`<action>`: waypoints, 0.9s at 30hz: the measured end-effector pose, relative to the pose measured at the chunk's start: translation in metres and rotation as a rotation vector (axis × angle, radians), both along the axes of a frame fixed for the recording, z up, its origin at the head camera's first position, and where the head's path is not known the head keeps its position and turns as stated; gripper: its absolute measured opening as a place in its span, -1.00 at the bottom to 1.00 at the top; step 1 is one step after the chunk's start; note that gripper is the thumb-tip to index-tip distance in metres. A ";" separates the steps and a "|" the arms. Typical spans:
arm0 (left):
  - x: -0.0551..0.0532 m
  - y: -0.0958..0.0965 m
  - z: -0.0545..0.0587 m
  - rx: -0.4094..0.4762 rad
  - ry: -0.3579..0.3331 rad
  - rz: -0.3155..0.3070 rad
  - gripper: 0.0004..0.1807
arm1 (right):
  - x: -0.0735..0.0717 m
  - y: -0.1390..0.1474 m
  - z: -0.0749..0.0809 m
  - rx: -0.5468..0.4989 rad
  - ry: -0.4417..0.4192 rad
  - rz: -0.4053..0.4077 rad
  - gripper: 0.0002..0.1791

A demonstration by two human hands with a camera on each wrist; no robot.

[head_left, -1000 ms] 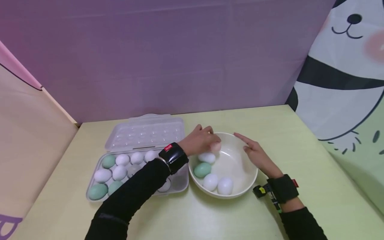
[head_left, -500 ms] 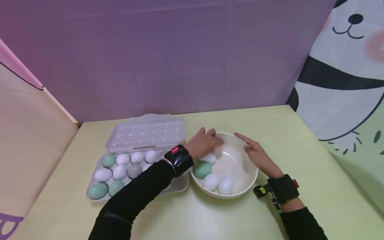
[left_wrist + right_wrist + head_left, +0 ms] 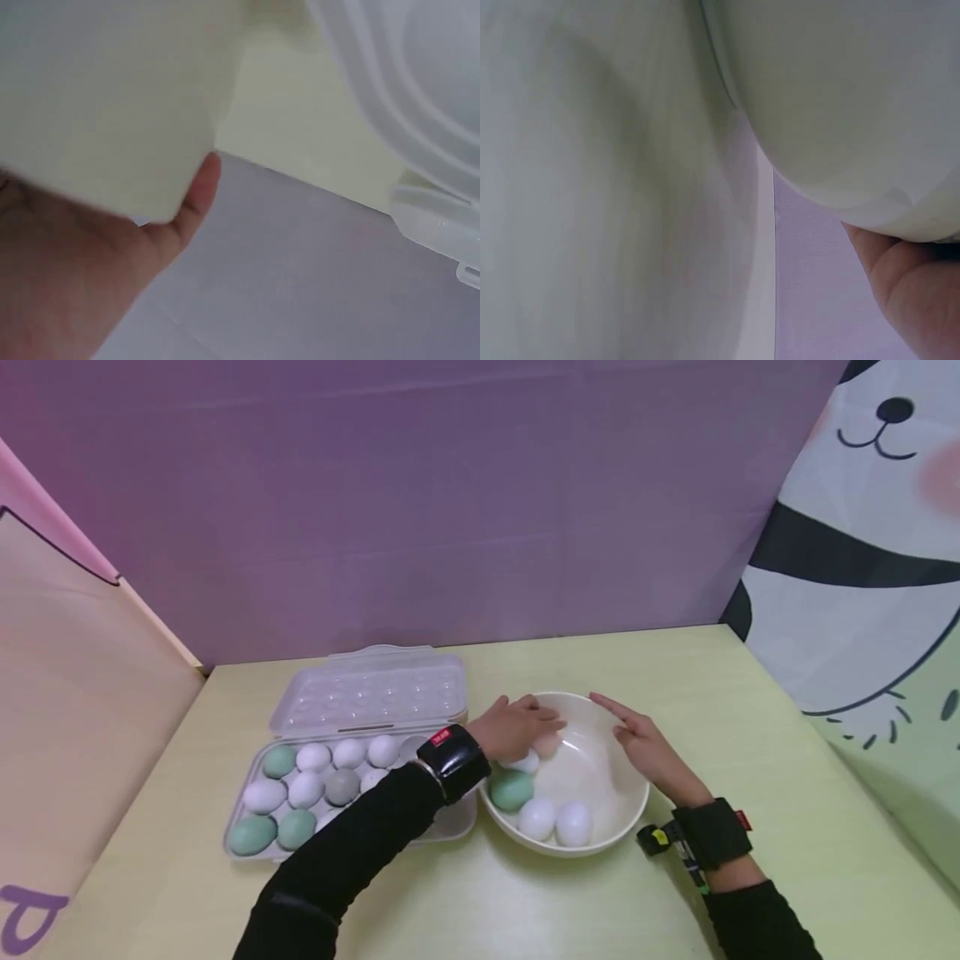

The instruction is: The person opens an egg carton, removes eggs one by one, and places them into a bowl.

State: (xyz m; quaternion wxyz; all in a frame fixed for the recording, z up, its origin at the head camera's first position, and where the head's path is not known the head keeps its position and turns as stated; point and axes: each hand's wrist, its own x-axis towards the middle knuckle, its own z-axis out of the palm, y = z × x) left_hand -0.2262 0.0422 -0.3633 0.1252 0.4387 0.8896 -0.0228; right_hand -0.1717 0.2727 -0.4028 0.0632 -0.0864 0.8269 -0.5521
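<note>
A cream bowl (image 3: 607,818) holds several eggs: white eggs (image 3: 573,823), a green egg (image 3: 512,792) and a pinkish egg (image 3: 547,744). Over the bowl's back left part is my left hand (image 3: 510,728), fingers loosely extended, with the pinkish egg just beneath the fingertips. In the left wrist view the bowl's pale wall (image 3: 112,112) hides most of those fingers. My right hand (image 3: 651,750) holds the bowl's right rim, index finger stretched along it and thumb at the edge. The right wrist view shows part of that hand (image 3: 922,296) against the bowl's outside (image 3: 855,97).
Left of the bowl lies a clear plastic egg tray (image 3: 453,822) with several white, green and grey eggs, partly covered by my left sleeve (image 3: 352,843). Its lid (image 3: 367,693) is folded back behind it. Purple cloth (image 3: 450,510) hangs behind the table (image 3: 450,910).
My left hand has moved slightly right and its fingers have loosened from the pinkish egg, which now sits lower in the bowl. The right hand stays at the rim.
</note>
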 end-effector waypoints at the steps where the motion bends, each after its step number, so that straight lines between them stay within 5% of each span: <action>1: 0.002 -0.002 0.004 0.005 0.006 -0.003 -0.28 | 0.000 0.000 0.000 -0.006 -0.005 0.003 -0.41; 7: 0.010 -0.048 0.034 0.168 0.154 -0.033 -0.43 | 0.002 -0.003 -0.002 -0.026 -0.007 0.024 -0.41; 11: 0.017 -0.097 0.039 0.288 0.177 0.000 -0.51 | 0.001 -0.003 -0.001 -0.010 -0.011 0.020 -0.41; 18: 0.034 -0.148 0.022 0.257 0.031 0.124 -0.57 | 0.002 0.000 -0.001 -0.002 -0.034 0.010 -0.40; 24: 0.062 -0.155 0.011 0.270 -0.231 0.214 -0.68 | 0.004 0.002 0.000 0.004 -0.044 0.011 -0.40; 27: 0.071 -0.152 0.005 0.267 -0.303 0.195 -0.67 | 0.005 0.002 0.001 0.003 -0.039 0.014 -0.40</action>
